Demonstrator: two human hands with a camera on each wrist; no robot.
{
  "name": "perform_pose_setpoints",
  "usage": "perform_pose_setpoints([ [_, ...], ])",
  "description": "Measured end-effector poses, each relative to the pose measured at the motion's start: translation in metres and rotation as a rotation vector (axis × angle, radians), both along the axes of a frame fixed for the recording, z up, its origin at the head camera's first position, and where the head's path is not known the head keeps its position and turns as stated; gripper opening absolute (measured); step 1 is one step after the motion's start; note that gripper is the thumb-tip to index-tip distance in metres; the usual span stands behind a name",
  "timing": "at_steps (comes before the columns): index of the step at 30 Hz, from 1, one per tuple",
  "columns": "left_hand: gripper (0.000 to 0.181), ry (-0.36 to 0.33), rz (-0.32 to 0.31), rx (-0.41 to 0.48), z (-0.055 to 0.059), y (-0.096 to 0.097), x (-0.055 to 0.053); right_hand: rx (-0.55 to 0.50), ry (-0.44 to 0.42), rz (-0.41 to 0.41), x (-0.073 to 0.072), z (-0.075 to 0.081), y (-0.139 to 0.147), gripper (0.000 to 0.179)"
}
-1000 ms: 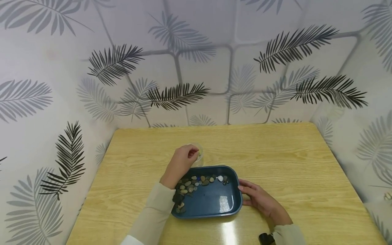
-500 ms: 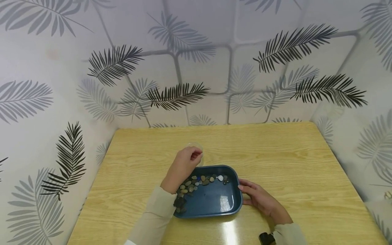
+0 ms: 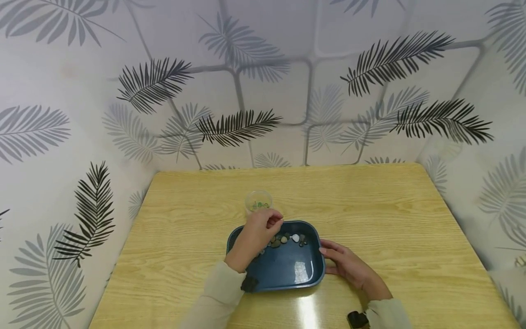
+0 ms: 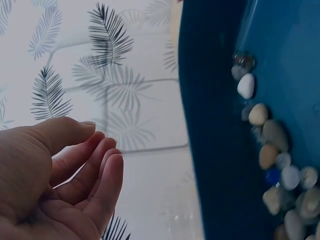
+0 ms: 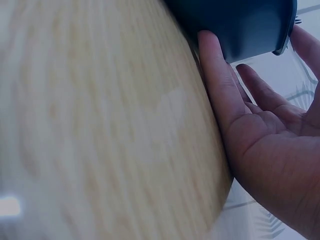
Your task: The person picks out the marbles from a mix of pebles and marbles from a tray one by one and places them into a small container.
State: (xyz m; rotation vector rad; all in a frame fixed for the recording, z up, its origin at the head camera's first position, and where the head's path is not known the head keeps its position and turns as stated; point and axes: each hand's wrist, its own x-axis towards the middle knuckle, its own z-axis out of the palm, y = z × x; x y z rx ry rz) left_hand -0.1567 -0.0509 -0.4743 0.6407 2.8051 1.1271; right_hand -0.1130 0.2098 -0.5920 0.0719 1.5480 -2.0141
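Note:
In the head view my left hand (image 3: 259, 233) hovers over the far rim of a dark blue tray (image 3: 283, 274). The left wrist view shows its thumb tip meeting the index fingertip, the other fingers loosely bent; I cannot tell whether something tiny sits between them. Rounded pebbles (image 3: 277, 243) lie along the tray's far side, partly behind this hand. Among them are a white stone (image 4: 246, 86) and a blue glass bead (image 4: 272, 176). With fairly straight fingers, my right hand (image 3: 349, 267) touches the tray's right end, its fingers against the outer wall in the right wrist view.
A clear round bowl (image 3: 258, 197) with several small green pieces stands just behind the tray. Both rest on a light wooden table (image 3: 378, 205), whose far edge meets a leaf-patterned backdrop (image 3: 287, 91).
My left hand has come from over the clear bowl toward the right and nearer to me, above the tray's far rim, uncovering the bowl. The right hand stays at the tray's end.

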Motion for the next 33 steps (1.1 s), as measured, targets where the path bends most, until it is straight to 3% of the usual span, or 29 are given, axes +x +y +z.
perform_pose_setpoints([
  [9, 0.013, -0.09, 0.032, 0.066, -0.021, 0.015, 0.016, 0.0, -0.001, 0.004, 0.0, -0.001, 0.0, 0.058],
  [16, 0.012, -0.112, 0.056, 0.069, -0.037, 0.027, 0.025, 0.002, 0.0, 0.001, -0.001, 0.0, 0.0, 0.058],
  [23, 0.013, -0.127, 0.072, 0.062, -0.059, 0.036, 0.026, -0.003, 0.004, 0.0, -0.001, 0.0, -0.001, 0.056],
  [33, 0.014, -0.128, 0.118, -0.002, -0.075, 0.047, 0.019, -0.01, 0.012, 0.0, 0.0, 0.001, -0.001, 0.057],
])
